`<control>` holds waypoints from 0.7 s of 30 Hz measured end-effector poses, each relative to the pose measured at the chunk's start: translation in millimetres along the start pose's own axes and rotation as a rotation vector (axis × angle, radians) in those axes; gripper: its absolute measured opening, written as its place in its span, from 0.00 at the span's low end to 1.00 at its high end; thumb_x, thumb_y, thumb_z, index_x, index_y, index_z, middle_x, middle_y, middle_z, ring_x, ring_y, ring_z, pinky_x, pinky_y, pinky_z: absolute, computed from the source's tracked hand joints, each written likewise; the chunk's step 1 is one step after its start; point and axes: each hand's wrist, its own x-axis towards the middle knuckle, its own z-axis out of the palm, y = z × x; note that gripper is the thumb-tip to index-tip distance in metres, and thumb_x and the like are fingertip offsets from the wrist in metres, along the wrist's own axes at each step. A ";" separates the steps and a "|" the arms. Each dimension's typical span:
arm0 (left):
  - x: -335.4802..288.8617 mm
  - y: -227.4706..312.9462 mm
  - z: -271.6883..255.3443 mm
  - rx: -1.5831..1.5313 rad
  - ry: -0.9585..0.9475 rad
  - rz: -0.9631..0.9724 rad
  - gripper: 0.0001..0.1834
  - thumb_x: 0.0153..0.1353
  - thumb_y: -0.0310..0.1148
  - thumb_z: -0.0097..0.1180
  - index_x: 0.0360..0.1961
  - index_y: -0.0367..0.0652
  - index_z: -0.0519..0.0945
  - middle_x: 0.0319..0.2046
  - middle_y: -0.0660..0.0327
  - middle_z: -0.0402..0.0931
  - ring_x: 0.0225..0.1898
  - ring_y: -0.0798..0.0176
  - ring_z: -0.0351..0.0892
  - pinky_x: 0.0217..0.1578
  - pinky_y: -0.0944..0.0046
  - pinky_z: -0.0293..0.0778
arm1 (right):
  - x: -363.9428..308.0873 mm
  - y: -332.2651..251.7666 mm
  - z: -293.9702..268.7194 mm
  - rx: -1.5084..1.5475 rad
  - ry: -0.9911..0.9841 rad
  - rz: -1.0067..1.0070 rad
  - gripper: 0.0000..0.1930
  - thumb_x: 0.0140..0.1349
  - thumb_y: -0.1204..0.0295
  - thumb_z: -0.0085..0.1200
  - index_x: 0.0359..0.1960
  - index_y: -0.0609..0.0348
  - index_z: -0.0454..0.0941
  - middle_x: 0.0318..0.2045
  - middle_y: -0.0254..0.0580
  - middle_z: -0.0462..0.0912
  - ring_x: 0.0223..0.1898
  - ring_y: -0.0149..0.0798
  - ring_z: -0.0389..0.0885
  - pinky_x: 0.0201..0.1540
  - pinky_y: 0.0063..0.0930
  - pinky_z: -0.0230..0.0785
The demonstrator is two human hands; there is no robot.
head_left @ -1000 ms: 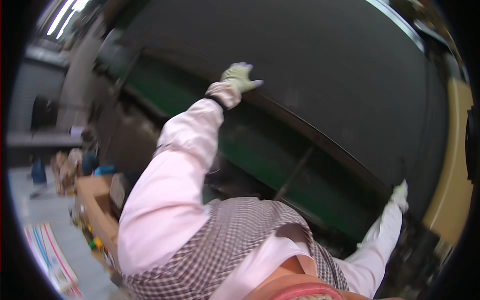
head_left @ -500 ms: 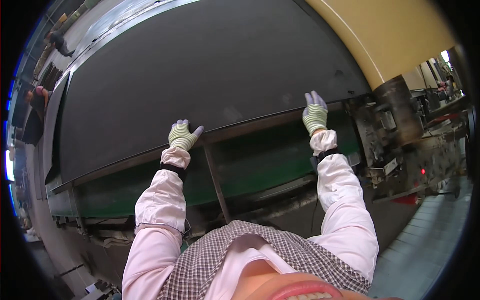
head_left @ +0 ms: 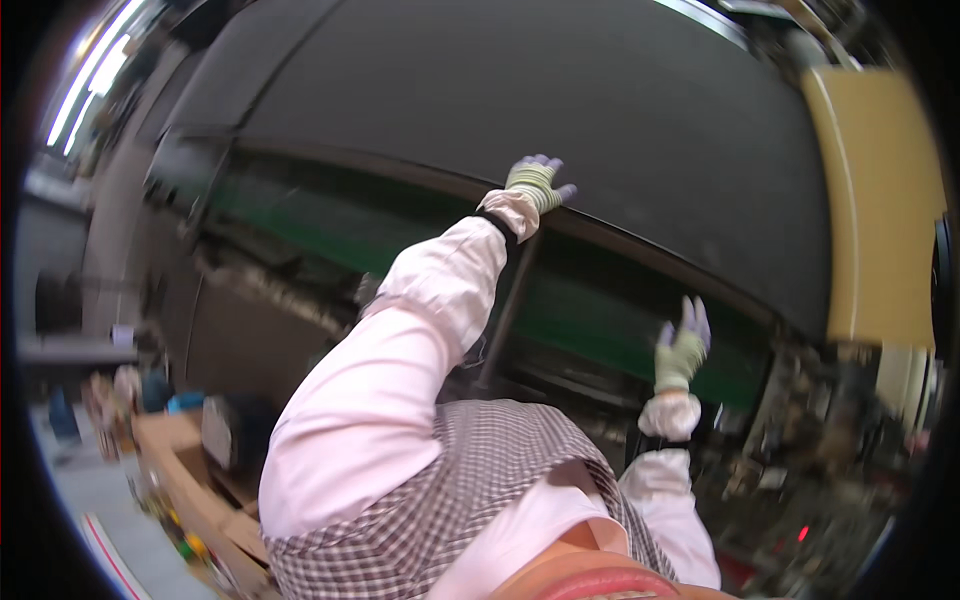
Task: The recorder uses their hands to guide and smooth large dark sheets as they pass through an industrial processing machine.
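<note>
A large dark grey sheet (head_left: 560, 90) lies across the machine bed in front of me. My left hand (head_left: 537, 182), in a striped glove with purple fingertips, rests on its near edge with the fingers stretched out. My right hand (head_left: 684, 345), gloved alike, hangs in the air on the near side of the edge, apart from the sheet. Its fingers are extended and hold nothing. Beneath the sheet's edge runs a green belt or panel (head_left: 590, 285) behind a dark metal frame.
At the right stands a wide tan roll or sheet (head_left: 885, 200) with a pale line. Dark machine parts (head_left: 820, 430) with a small red light sit below it. An open cardboard box (head_left: 180, 450) stands at the lower left, near a pale floor (head_left: 75, 500).
My view has swung left. The right hand has come off the sheet's edge and drawn back toward me; the left hand stays at the edge.
</note>
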 end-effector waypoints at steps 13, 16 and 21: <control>-46.6 -48.7 -8.3 -0.106 0.064 0.308 0.33 0.58 0.60 0.50 0.54 0.44 0.76 0.53 0.51 0.74 0.57 0.48 0.69 0.62 0.51 0.60 | 19.2 -84.4 34.7 0.089 -0.050 -0.117 0.27 0.51 0.76 0.55 0.58 0.57 0.72 0.59 0.51 0.71 0.58 0.54 0.70 0.62 0.45 0.62; -49.7 -118.8 -59.6 -0.101 0.295 0.158 0.31 0.54 0.53 0.59 0.54 0.43 0.75 0.51 0.51 0.74 0.56 0.46 0.70 0.60 0.50 0.62 | 30.6 -98.5 35.1 0.054 -0.063 -0.144 0.27 0.51 0.77 0.55 0.57 0.57 0.72 0.59 0.51 0.71 0.58 0.54 0.70 0.61 0.45 0.63; -32.0 -324.2 -86.1 0.300 0.535 -0.308 0.35 0.56 0.54 0.57 0.61 0.46 0.70 0.62 0.51 0.67 0.64 0.47 0.63 0.65 0.51 0.57 | 44.5 -132.7 41.7 0.012 -0.109 -0.150 0.26 0.51 0.77 0.55 0.56 0.58 0.73 0.58 0.51 0.72 0.58 0.54 0.70 0.61 0.45 0.63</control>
